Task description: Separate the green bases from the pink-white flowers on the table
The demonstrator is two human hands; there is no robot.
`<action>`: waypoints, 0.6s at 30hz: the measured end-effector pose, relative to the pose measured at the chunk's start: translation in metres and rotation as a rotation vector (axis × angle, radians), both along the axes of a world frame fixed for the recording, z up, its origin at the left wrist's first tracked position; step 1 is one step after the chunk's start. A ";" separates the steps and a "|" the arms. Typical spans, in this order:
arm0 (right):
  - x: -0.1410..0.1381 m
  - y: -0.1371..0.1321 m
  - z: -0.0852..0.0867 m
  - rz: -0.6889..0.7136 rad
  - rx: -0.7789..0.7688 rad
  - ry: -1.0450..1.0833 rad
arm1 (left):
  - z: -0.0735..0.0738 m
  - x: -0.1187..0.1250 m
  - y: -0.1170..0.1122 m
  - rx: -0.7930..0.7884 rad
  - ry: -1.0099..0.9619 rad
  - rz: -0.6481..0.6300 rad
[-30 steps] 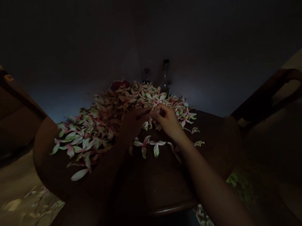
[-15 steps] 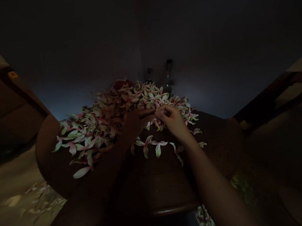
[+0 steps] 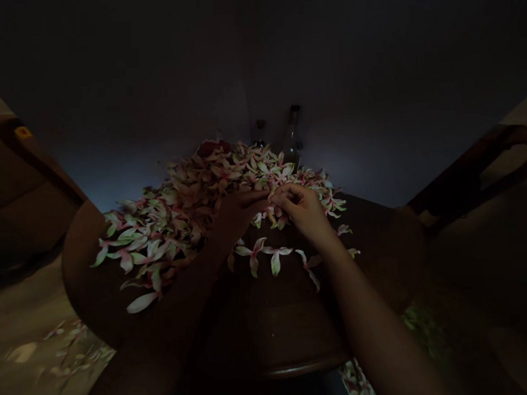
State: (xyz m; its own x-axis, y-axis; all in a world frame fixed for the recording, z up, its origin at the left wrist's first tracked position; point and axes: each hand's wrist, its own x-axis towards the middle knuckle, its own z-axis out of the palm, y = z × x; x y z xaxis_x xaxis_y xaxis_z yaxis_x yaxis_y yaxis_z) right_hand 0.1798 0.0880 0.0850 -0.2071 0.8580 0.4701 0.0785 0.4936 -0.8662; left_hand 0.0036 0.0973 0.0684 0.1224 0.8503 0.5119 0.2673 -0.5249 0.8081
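Note:
My left hand, deep in shadow, and my right hand meet fingertip to fingertip in front of a heap of pink and white flowers. Both are closed in a pinch. Whatever lies between the fingertips is too small and dark to make out. Just below the hands, several loose flowers lie on the dark wooden table, among them a three-petalled one and another beside my right wrist.
Behind the heap stand a clear glass bottle and a smaller bottle near the wall corner. A red object is partly buried. Fallen petals litter the floor at left. A dark wooden chair is at right.
My right hand has shifted very slightly, its fingers curling a little differently at the pinch. My left hand, the heap and the loose flowers look the same.

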 end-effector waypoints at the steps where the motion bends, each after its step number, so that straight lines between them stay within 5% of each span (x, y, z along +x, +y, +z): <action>1: 0.000 0.000 0.001 -0.008 -0.001 0.001 | 0.000 0.000 0.000 -0.001 -0.001 0.001; 18: 0.001 0.001 0.001 -0.032 0.037 -0.044 | 0.001 0.000 -0.002 0.017 -0.013 -0.025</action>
State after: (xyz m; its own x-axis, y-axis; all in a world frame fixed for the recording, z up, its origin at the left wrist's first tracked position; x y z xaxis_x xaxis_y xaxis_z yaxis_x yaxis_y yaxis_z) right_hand 0.1809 0.0888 0.0860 -0.2009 0.8466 0.4929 0.1329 0.5220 -0.8425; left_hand 0.0040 0.0951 0.0696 0.1367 0.8381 0.5280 0.2429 -0.5451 0.8024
